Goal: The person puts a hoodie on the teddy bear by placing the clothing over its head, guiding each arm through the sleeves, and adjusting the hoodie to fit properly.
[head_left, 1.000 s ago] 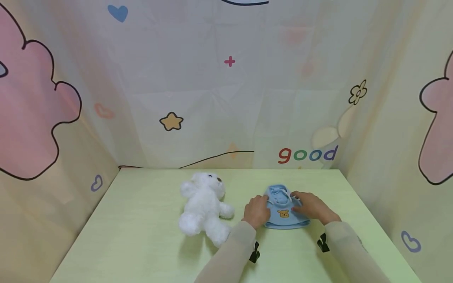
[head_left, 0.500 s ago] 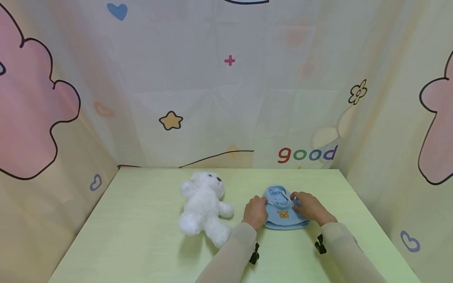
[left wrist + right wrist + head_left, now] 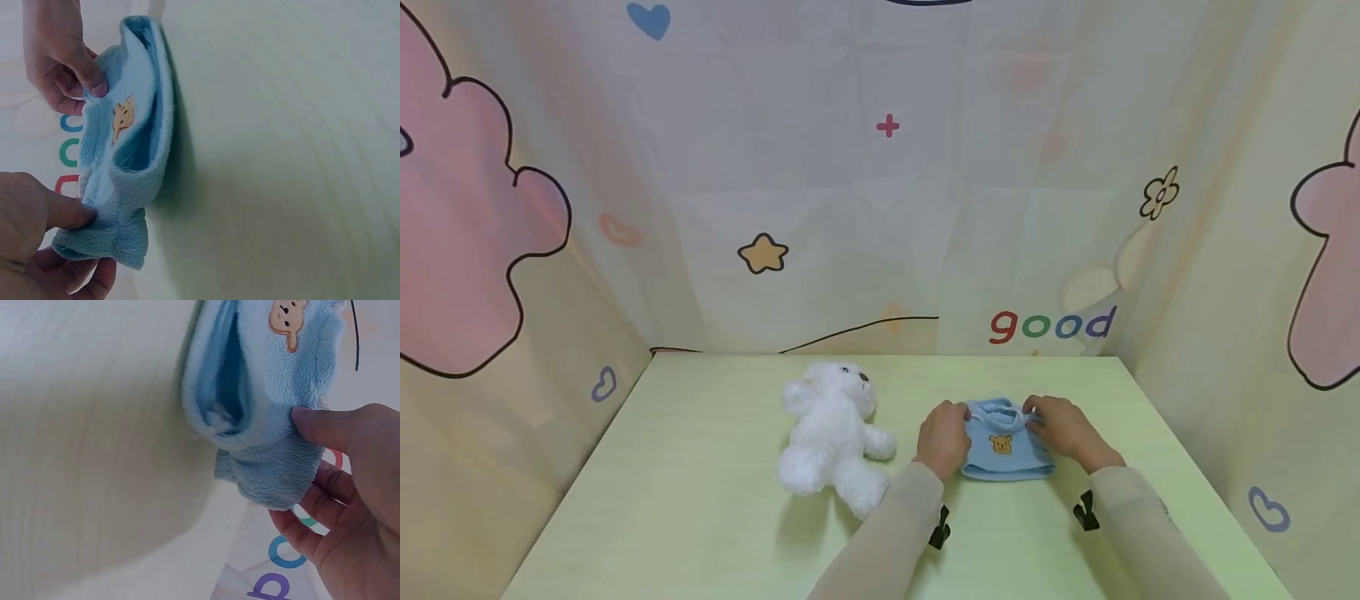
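Note:
A small light-blue hoodie [image 3: 1003,462] with an orange bear patch is held at the right of the table, its hem facing the person. My left hand [image 3: 943,440] pinches its left shoulder and sleeve; in the left wrist view the left hand [image 3: 37,234] has the thumb on top and fingers beneath the cloth [image 3: 128,187]. The opposite shoulder is pinched by my right hand [image 3: 1067,432]. From the right wrist view, the right hand [image 3: 356,494] grips the fabric [image 3: 275,469] near a sleeve, and the hem opening gapes.
A white plush bear [image 3: 831,433] lies on its back on the pale green table [image 3: 700,500], left of my left hand, one leg beside my left sleeve. Printed curtains [image 3: 812,167] enclose the table at the back and both sides.
Both hands have shifted slightly up at the hoodie's shoulders. The garment's top has been drawn up and its neck opening looks narrower. The plush bear has stayed in place.

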The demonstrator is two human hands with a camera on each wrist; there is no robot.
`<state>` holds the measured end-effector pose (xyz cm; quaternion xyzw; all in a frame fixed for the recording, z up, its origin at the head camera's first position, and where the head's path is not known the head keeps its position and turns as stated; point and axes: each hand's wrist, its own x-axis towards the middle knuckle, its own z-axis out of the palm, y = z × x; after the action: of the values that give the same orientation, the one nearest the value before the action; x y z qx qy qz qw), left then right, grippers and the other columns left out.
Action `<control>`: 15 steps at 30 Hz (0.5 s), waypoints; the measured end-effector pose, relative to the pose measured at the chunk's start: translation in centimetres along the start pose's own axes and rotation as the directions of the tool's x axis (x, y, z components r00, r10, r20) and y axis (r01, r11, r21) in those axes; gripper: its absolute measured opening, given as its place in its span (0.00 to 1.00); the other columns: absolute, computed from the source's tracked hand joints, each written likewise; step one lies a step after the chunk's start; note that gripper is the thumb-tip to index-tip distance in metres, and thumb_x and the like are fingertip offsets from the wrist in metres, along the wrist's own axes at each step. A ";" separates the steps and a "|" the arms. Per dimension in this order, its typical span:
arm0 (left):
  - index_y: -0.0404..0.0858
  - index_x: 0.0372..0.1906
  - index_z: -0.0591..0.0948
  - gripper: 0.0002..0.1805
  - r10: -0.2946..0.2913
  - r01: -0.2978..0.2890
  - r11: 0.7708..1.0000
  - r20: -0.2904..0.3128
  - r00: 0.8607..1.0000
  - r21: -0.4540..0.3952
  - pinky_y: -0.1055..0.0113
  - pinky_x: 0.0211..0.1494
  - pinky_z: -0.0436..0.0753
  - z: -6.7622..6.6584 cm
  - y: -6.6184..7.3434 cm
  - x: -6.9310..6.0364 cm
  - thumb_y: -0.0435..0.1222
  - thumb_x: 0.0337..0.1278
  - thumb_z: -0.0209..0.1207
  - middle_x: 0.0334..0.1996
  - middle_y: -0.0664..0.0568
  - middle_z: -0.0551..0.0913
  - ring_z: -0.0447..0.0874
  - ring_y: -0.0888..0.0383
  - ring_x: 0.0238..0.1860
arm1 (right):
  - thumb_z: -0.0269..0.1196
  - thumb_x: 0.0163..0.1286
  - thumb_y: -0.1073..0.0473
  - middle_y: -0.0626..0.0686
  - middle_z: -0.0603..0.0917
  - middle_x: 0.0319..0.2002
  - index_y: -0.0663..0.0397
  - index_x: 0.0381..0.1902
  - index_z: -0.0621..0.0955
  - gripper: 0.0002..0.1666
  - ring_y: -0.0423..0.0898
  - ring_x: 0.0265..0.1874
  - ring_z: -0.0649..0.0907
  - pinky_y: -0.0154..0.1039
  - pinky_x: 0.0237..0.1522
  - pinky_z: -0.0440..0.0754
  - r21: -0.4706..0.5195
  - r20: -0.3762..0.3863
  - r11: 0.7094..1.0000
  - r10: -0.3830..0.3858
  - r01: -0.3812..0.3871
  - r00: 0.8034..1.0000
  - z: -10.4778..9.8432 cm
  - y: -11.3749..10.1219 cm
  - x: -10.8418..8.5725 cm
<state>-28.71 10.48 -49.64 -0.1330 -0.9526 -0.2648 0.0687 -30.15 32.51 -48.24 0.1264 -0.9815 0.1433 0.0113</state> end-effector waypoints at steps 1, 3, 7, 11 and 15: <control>0.44 0.45 0.86 0.13 0.000 0.000 1.000 -0.003 1.000 -0.001 0.65 0.39 0.82 -0.2 0.1 0.1 0.30 0.54 0.65 0.37 0.52 0.83 0.84 0.56 0.39 | 0.64 0.66 0.65 0.62 0.85 0.46 0.57 0.47 0.80 0.11 0.59 0.46 0.83 0.58 0.53 0.79 -0.002 -0.005 1.000 -0.002 0.002 1.000 -0.2 0.0 0.0; 0.45 0.45 0.86 0.13 0.001 -0.001 1.000 -0.010 1.000 -0.002 0.65 0.38 0.82 -0.7 0.5 0.2 0.30 0.55 0.65 0.37 0.53 0.83 0.84 0.56 0.39 | 0.63 0.67 0.65 0.62 0.85 0.45 0.58 0.48 0.80 0.12 0.59 0.45 0.83 0.59 0.53 0.79 0.000 -0.016 1.000 -0.004 0.004 1.000 -0.6 0.0 0.0; 0.45 0.46 0.86 0.13 0.013 -0.013 1.000 -0.031 0.999 0.010 0.66 0.38 0.82 -1.6 1.0 0.4 0.30 0.55 0.64 0.37 0.53 0.84 0.84 0.57 0.39 | 0.64 0.66 0.65 0.61 0.85 0.42 0.60 0.47 0.80 0.12 0.57 0.42 0.82 0.59 0.51 0.79 0.002 -0.058 1.000 -0.027 0.028 0.998 -1.7 -0.3 0.0; 0.46 0.46 0.85 0.14 0.016 -0.015 1.000 -0.048 0.999 0.022 0.67 0.36 0.81 -2.8 1.5 0.7 0.30 0.54 0.65 0.37 0.54 0.83 0.84 0.58 0.38 | 0.64 0.65 0.65 0.60 0.84 0.39 0.61 0.46 0.80 0.11 0.55 0.37 0.82 0.57 0.47 0.80 -0.004 -0.108 0.998 -0.065 0.065 0.992 -2.7 -0.8 -0.1; 0.46 0.47 0.85 0.14 0.018 -0.016 1.000 -0.060 0.998 0.023 0.67 0.37 0.82 -4.1 2.0 0.9 0.30 0.57 0.63 0.38 0.54 0.83 0.83 0.58 0.39 | 0.64 0.66 0.65 0.60 0.84 0.39 0.61 0.46 0.80 0.12 0.54 0.36 0.82 0.56 0.45 0.81 0.004 -0.138 0.998 -0.063 0.064 0.988 -3.8 -1.1 0.0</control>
<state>-28.73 10.16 -45.05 -0.1322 -0.9519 -0.2573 0.1013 -29.88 32.55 -44.28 0.1472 -0.9733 0.1552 0.0831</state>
